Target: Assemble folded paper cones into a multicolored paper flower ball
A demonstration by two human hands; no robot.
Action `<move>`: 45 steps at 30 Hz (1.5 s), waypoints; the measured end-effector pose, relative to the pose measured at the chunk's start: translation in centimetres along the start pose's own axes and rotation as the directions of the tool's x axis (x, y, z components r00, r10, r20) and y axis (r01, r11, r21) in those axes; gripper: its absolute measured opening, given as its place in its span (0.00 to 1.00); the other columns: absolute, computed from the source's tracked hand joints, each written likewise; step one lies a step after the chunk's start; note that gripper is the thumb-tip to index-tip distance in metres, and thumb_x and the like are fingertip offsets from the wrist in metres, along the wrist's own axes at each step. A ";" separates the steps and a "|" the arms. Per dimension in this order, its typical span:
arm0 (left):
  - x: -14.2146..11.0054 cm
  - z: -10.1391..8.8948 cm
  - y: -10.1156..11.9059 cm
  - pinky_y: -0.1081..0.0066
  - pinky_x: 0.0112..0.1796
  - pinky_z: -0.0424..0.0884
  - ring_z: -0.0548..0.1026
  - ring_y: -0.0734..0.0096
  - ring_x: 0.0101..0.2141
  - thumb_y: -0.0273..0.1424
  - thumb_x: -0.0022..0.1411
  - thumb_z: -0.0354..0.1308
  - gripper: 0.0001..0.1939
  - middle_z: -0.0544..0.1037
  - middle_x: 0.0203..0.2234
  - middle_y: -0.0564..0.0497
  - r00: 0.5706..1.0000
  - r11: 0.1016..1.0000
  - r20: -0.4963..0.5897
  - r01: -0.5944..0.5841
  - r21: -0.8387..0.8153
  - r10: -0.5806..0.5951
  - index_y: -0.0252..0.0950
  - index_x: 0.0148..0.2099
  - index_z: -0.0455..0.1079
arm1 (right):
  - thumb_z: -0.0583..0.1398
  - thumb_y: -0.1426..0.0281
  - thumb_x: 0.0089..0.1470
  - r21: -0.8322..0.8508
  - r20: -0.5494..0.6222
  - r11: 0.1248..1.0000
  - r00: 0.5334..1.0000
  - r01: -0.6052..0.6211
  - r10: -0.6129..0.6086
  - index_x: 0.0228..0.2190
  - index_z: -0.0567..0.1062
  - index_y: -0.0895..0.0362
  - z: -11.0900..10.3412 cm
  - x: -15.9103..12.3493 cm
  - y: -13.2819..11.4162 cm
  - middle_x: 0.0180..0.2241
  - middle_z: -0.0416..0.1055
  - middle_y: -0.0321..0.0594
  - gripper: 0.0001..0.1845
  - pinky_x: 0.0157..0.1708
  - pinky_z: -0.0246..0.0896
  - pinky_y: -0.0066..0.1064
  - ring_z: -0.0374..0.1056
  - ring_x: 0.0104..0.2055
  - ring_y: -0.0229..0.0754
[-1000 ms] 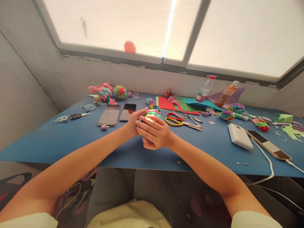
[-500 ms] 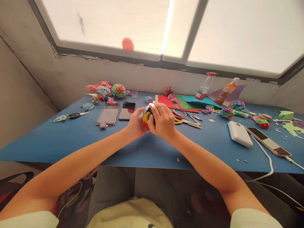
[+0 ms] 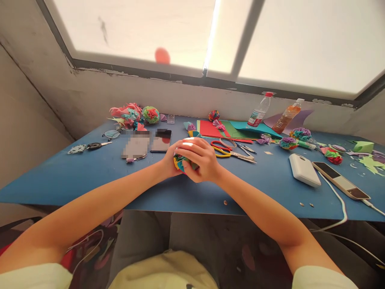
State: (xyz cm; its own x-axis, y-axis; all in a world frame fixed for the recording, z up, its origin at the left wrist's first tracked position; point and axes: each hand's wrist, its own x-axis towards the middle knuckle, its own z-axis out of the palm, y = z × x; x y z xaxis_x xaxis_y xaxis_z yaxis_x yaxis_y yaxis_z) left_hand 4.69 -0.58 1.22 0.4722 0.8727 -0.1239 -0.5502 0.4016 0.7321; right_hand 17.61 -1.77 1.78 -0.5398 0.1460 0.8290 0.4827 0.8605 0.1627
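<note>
Between my two hands is a multicoloured paper flower ball (image 3: 180,163), its yellow, blue and green folds showing below my fingers. My left hand (image 3: 171,161) cups it from the left and behind, with most of its fingers hidden. Over the top and right side curls my right hand (image 3: 202,158), its thumb pressed against the front. Just right of my hands lie scissors with yellow handles (image 3: 237,155) and a pair of red handles (image 3: 221,145). A folded yellow and blue paper piece (image 3: 195,134) sits right behind my fingers.
A dark phone (image 3: 161,140) lies left of my hands. Coloured paper sheets (image 3: 207,128), a clear bottle (image 3: 259,110) and an orange drink bottle (image 3: 287,116) are at the back. To the right are a white power bank (image 3: 304,169) and a cabled phone (image 3: 339,179). Black scissors (image 3: 98,145) lie left.
Both hands have come slightly lower and nearer with the flower ball. My right hand has wrapped further over it, uncovering the yellow scissor handles and the folded paper piece behind.
</note>
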 end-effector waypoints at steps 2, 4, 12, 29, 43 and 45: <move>0.2 0.0 0.0 0.70 0.29 0.72 0.76 0.67 0.28 0.38 0.60 0.49 0.13 0.76 0.24 0.50 0.998 0.998 0.020 0.052 -0.037 -0.051 0.35 0.34 0.70 | 0.51 0.68 0.52 -0.027 -0.081 0.997 0.994 -0.077 0.074 0.41 0.73 0.55 0.0 0.0 0.4 0.42 0.74 0.42 0.16 0.49 0.63 0.40 0.66 0.47 0.44; 0.3 0.1 0.2 0.70 0.26 0.72 0.76 0.67 0.26 0.41 0.59 0.49 0.15 0.76 0.24 0.50 0.995 0.994 0.003 0.095 -0.048 -0.095 0.35 0.33 0.69 | 0.52 0.70 0.52 -0.076 -0.139 0.985 0.980 -0.155 0.144 0.42 0.72 0.58 0.2 0.0 0.7 0.43 0.73 0.45 0.17 0.48 0.64 0.39 0.66 0.46 0.45; -0.4 1.1 1.9 0.71 0.28 0.72 0.76 0.68 0.26 0.41 0.61 0.51 0.16 0.75 0.20 0.51 0.998 0.996 -0.023 -0.063 -0.064 0.061 0.34 0.31 0.71 | 0.52 0.63 0.55 -0.118 -0.066 0.979 0.985 -0.168 0.161 0.46 0.69 0.55 0.6 -0.1 -0.2 0.50 0.67 0.48 0.19 0.55 0.55 0.47 0.59 0.56 0.50; 0.8 0.0 1.9 0.67 0.37 0.74 0.76 0.58 0.40 0.54 0.58 0.49 0.28 0.78 0.34 0.44 0.978 0.962 -0.066 -0.181 0.203 0.198 0.35 0.43 0.73 | 0.56 0.55 0.54 0.335 -0.153 0.795 0.804 -0.505 0.575 0.50 0.60 0.56 1.7 -0.3 0.9 0.48 0.66 0.49 0.27 0.48 0.65 0.36 0.66 0.49 0.42; 0.1 0.4 1.7 0.67 0.26 0.75 0.77 0.62 0.30 0.43 0.58 0.50 0.17 0.79 0.30 0.47 0.997 0.985 -0.077 -0.006 0.170 0.020 0.35 0.34 0.72 | 0.53 0.59 0.57 0.060 -0.100 0.983 0.979 -0.172 0.178 0.50 0.67 0.57 0.4 -0.5 2.5 0.53 0.67 0.51 0.22 0.56 0.57 0.46 0.60 0.58 0.48; 0.1 0.6 1.7 0.68 0.26 0.74 0.77 0.63 0.28 0.42 0.59 0.48 0.17 0.78 0.28 0.48 0.992 0.990 -0.119 -0.021 0.141 0.038 0.35 0.32 0.71 | 0.54 0.61 0.57 0.047 -0.113 0.985 0.978 -0.169 0.173 0.50 0.67 0.57 0.6 -0.5 2.5 0.52 0.68 0.50 0.21 0.55 0.58 0.45 0.61 0.58 0.48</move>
State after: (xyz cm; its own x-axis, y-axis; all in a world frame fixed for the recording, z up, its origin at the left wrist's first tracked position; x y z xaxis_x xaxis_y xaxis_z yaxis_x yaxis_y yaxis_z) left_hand 4.21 0.02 2.88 0.3659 0.9142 -0.1744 -0.4576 0.3398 0.8216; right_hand 18.70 0.58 1.47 -0.3670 0.2368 0.8996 0.5342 0.8454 -0.0046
